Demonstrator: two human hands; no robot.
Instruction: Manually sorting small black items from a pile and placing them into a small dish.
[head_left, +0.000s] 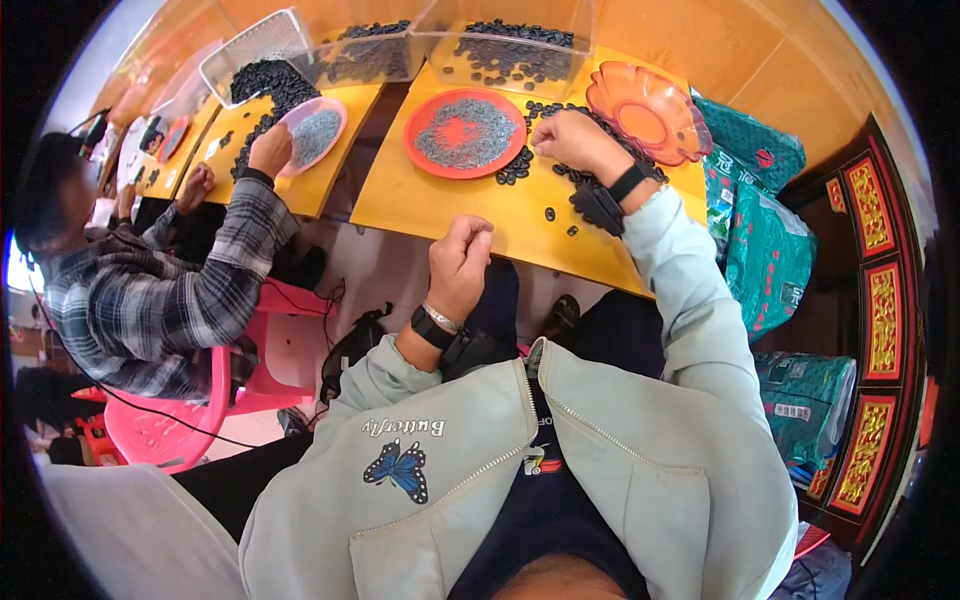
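My left hand (461, 265) is closed at the near edge of the yellow table (400, 200), fingers curled in with the thumb on top. Whatever it may hold is hidden. Farther right, my right hand (575, 140) is closed just above the table, its fingertips bent down beside small black oval pieces (515, 167). I cannot make out anything between those fingers. Left of it sits a red plate (412, 148) with many tiny grey metal bits (465, 118) spread over it. Two loose black pieces (550, 214) lie nearer the table's front edge.
Behind the plate, a clear bin (585, 60) holds more black pieces. An orange scalloped dish (640, 120) stands at the back right. Green bags (770, 250) are stacked beyond the table's right side. A co-worker in a plaid sleeve (245, 240) works at the left table near a pink chair (215, 400).
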